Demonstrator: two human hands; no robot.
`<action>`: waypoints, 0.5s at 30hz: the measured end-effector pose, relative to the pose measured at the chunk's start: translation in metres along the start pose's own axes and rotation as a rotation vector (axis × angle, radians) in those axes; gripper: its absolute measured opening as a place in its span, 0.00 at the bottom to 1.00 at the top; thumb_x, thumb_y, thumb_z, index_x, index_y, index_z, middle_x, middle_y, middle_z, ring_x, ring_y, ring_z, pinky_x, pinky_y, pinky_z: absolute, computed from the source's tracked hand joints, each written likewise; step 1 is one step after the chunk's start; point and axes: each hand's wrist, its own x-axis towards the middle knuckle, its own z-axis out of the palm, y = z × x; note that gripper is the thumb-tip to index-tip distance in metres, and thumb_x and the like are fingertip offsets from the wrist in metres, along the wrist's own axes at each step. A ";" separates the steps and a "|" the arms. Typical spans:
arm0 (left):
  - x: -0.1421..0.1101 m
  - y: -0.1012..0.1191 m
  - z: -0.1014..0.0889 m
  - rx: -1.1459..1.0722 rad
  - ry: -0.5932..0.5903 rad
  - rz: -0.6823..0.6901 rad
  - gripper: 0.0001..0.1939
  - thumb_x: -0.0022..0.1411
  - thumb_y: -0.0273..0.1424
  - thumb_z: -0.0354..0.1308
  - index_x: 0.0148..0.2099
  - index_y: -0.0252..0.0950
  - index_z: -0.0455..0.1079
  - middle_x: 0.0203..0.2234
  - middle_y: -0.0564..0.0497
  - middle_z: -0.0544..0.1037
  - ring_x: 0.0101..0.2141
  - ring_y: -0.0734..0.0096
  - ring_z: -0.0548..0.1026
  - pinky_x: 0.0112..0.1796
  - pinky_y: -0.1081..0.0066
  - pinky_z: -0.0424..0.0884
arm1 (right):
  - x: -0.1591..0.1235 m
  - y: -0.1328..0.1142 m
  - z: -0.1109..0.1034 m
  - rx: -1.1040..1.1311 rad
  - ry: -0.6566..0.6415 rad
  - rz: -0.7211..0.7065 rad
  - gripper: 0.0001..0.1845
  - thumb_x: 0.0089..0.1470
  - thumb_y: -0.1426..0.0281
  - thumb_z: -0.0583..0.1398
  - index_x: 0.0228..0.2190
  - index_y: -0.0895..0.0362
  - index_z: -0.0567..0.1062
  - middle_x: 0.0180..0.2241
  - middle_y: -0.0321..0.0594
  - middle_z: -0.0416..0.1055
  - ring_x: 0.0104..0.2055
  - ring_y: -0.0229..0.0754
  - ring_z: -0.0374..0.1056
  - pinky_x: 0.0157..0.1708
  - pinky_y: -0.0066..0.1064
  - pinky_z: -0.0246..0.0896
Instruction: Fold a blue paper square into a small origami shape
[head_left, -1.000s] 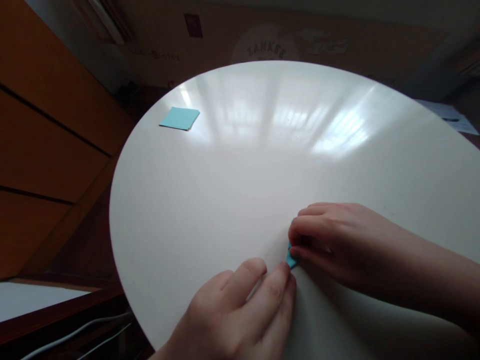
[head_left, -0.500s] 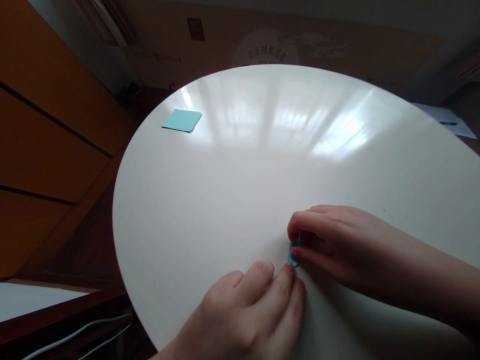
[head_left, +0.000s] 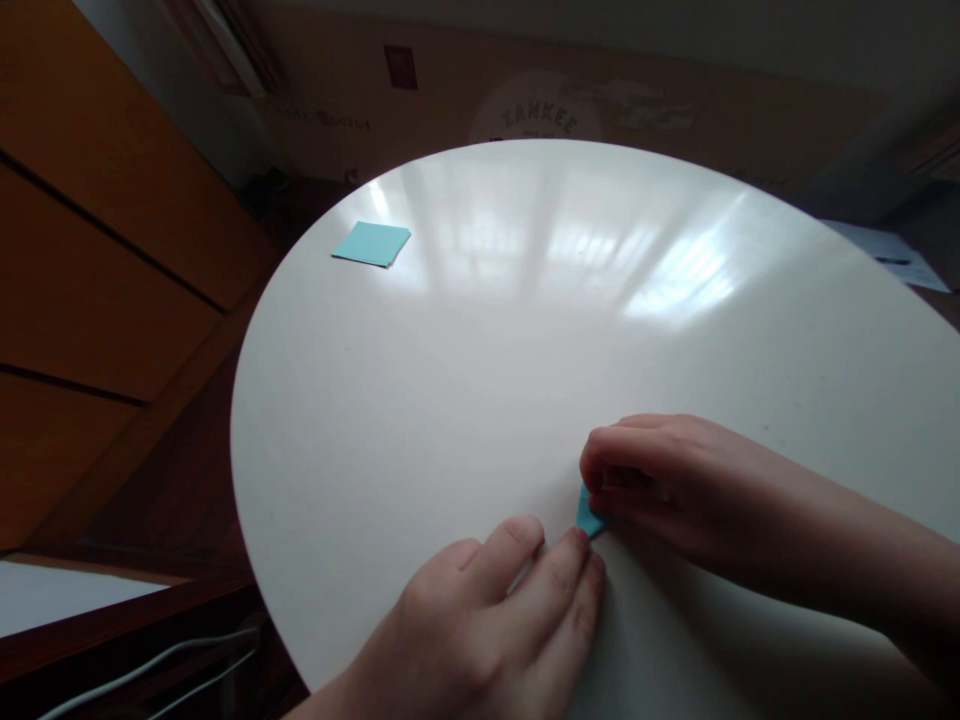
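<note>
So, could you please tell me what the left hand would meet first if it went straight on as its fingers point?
The paper: the left hand seems to touch its near corner. Beyond would likely come the right hand, though depth is unclear.

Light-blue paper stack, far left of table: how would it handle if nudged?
The light-blue paper stack looks thin, so probably light. The glossy tabletop may let it slide easily. Lying flat, it's unlikely to roll or tip.
</note>
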 end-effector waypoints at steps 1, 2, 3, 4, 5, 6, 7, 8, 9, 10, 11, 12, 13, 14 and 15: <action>0.000 0.000 0.000 0.000 -0.009 -0.004 0.20 0.69 0.26 0.46 0.56 0.29 0.73 0.51 0.40 0.77 0.42 0.54 0.74 0.32 0.63 0.78 | 0.000 0.000 0.000 0.002 0.000 -0.003 0.08 0.57 0.76 0.58 0.27 0.54 0.68 0.27 0.32 0.68 0.27 0.35 0.60 0.26 0.26 0.52; 0.000 0.000 0.001 0.003 -0.020 -0.006 0.20 0.70 0.26 0.45 0.57 0.28 0.72 0.51 0.39 0.77 0.42 0.54 0.74 0.32 0.63 0.78 | -0.001 0.000 0.000 0.004 0.001 -0.006 0.08 0.57 0.76 0.58 0.27 0.55 0.67 0.27 0.32 0.68 0.27 0.35 0.60 0.26 0.26 0.52; 0.000 0.000 0.001 0.009 -0.031 -0.008 0.21 0.70 0.26 0.45 0.58 0.28 0.71 0.52 0.39 0.76 0.42 0.53 0.74 0.32 0.63 0.78 | -0.001 -0.001 0.001 0.004 0.003 -0.011 0.08 0.56 0.76 0.58 0.26 0.55 0.67 0.27 0.32 0.68 0.27 0.35 0.60 0.27 0.26 0.52; 0.000 0.000 0.000 0.014 -0.044 -0.009 0.21 0.70 0.27 0.44 0.59 0.27 0.71 0.52 0.38 0.76 0.43 0.53 0.74 0.32 0.63 0.78 | -0.001 -0.001 0.001 0.005 0.005 -0.014 0.08 0.56 0.76 0.58 0.27 0.55 0.67 0.27 0.32 0.68 0.27 0.35 0.60 0.27 0.26 0.52; 0.001 0.000 -0.001 0.019 -0.055 -0.009 0.22 0.70 0.27 0.44 0.59 0.27 0.70 0.53 0.38 0.76 0.43 0.52 0.74 0.31 0.63 0.78 | -0.001 -0.001 0.002 0.003 0.009 -0.016 0.08 0.56 0.77 0.58 0.27 0.55 0.67 0.27 0.32 0.68 0.27 0.35 0.60 0.27 0.26 0.53; 0.002 0.000 -0.002 0.020 -0.065 -0.005 0.22 0.70 0.27 0.44 0.59 0.27 0.70 0.53 0.38 0.75 0.43 0.52 0.74 0.31 0.63 0.78 | -0.001 -0.002 0.002 0.001 0.012 -0.018 0.08 0.56 0.77 0.58 0.27 0.55 0.67 0.27 0.32 0.68 0.27 0.35 0.60 0.27 0.26 0.53; 0.003 0.000 -0.004 0.018 -0.088 -0.005 0.22 0.70 0.27 0.44 0.60 0.27 0.70 0.54 0.38 0.75 0.44 0.51 0.74 0.31 0.63 0.78 | -0.001 -0.002 0.002 0.000 0.016 -0.021 0.08 0.56 0.77 0.58 0.27 0.55 0.67 0.27 0.32 0.68 0.27 0.35 0.60 0.27 0.26 0.53; 0.004 0.001 -0.007 0.011 -0.118 -0.009 0.22 0.70 0.27 0.44 0.60 0.27 0.70 0.55 0.38 0.75 0.44 0.51 0.74 0.32 0.62 0.78 | -0.001 -0.002 0.002 0.000 0.016 -0.026 0.08 0.56 0.77 0.58 0.27 0.55 0.67 0.27 0.32 0.68 0.27 0.35 0.60 0.27 0.26 0.53; 0.005 0.001 -0.010 -0.003 -0.161 -0.014 0.22 0.69 0.27 0.45 0.60 0.26 0.70 0.55 0.38 0.74 0.45 0.50 0.74 0.34 0.61 0.78 | -0.002 -0.002 0.003 0.000 0.017 -0.030 0.08 0.56 0.77 0.58 0.26 0.55 0.67 0.27 0.32 0.67 0.27 0.35 0.60 0.27 0.26 0.53; 0.006 0.001 -0.013 -0.017 -0.216 -0.031 0.23 0.69 0.27 0.45 0.61 0.26 0.68 0.56 0.38 0.74 0.46 0.50 0.74 0.35 0.60 0.78 | -0.002 -0.002 0.003 0.000 0.018 -0.032 0.08 0.56 0.77 0.58 0.26 0.55 0.67 0.27 0.32 0.67 0.27 0.35 0.60 0.27 0.26 0.53; 0.007 0.002 -0.015 -0.032 -0.239 -0.037 0.23 0.69 0.27 0.45 0.62 0.26 0.68 0.57 0.38 0.73 0.46 0.50 0.73 0.36 0.60 0.78 | -0.002 -0.003 0.003 -0.001 0.020 -0.033 0.08 0.56 0.77 0.58 0.26 0.55 0.66 0.27 0.32 0.67 0.27 0.35 0.60 0.27 0.27 0.53; 0.008 0.002 -0.017 -0.043 -0.258 -0.043 0.23 0.69 0.27 0.45 0.62 0.26 0.68 0.57 0.38 0.73 0.47 0.50 0.73 0.37 0.60 0.78 | -0.002 -0.003 0.004 -0.002 0.024 -0.033 0.08 0.56 0.77 0.58 0.26 0.55 0.66 0.27 0.32 0.67 0.27 0.35 0.60 0.27 0.27 0.53; 0.008 0.002 -0.019 -0.052 -0.265 -0.047 0.23 0.69 0.27 0.46 0.62 0.26 0.67 0.58 0.39 0.73 0.47 0.50 0.73 0.38 0.60 0.78 | -0.001 -0.003 0.004 -0.003 0.027 -0.033 0.08 0.56 0.77 0.58 0.26 0.55 0.67 0.27 0.32 0.67 0.27 0.35 0.60 0.27 0.27 0.53; 0.009 0.002 -0.019 -0.057 -0.264 -0.046 0.23 0.69 0.27 0.46 0.62 0.26 0.68 0.58 0.39 0.73 0.47 0.50 0.73 0.38 0.60 0.79 | -0.001 -0.003 0.004 -0.001 0.029 -0.035 0.08 0.56 0.77 0.59 0.26 0.55 0.67 0.27 0.32 0.67 0.27 0.35 0.60 0.27 0.26 0.53; 0.009 0.002 -0.020 -0.059 -0.270 -0.052 0.23 0.69 0.27 0.46 0.62 0.26 0.68 0.58 0.39 0.73 0.47 0.50 0.73 0.37 0.60 0.79 | 0.000 -0.002 0.004 0.001 0.034 -0.037 0.08 0.56 0.77 0.59 0.27 0.55 0.67 0.27 0.32 0.68 0.27 0.35 0.60 0.27 0.26 0.53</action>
